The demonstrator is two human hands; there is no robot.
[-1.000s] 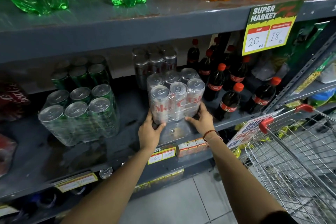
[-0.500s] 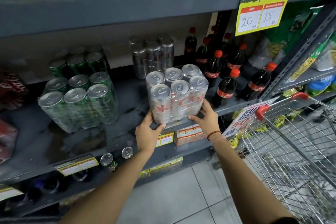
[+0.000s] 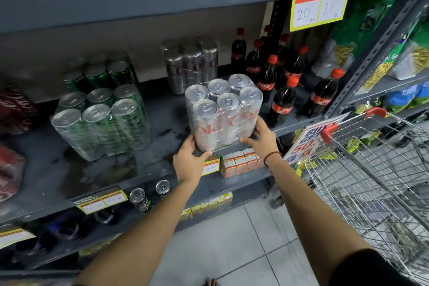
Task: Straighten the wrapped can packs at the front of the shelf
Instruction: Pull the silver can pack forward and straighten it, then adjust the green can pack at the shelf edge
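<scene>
A plastic-wrapped pack of silver cans with red lettering [image 3: 224,111] stands at the front edge of the grey middle shelf [image 3: 160,169]. My left hand [image 3: 189,160] grips its lower left corner and my right hand [image 3: 261,140] holds its lower right side. A wrapped pack of green cans [image 3: 102,121] stands to the left, set at an angle and further from the edge. A second silver pack [image 3: 190,65] and a second green pack [image 3: 102,69] stand behind, at the back of the shelf.
Dark cola bottles with red caps [image 3: 282,102] stand right of the silver pack. A wire shopping cart [image 3: 376,174] is at my right. Red wrapped packs [image 3: 11,169] lie at the far left. Loose cans [image 3: 140,199] stand on the lower shelf. Price tags [image 3: 211,167] hang on the shelf edge.
The silver pack has come forward to the shelf's front edge, with both hands staying on its lower sides. My view has tipped downward.
</scene>
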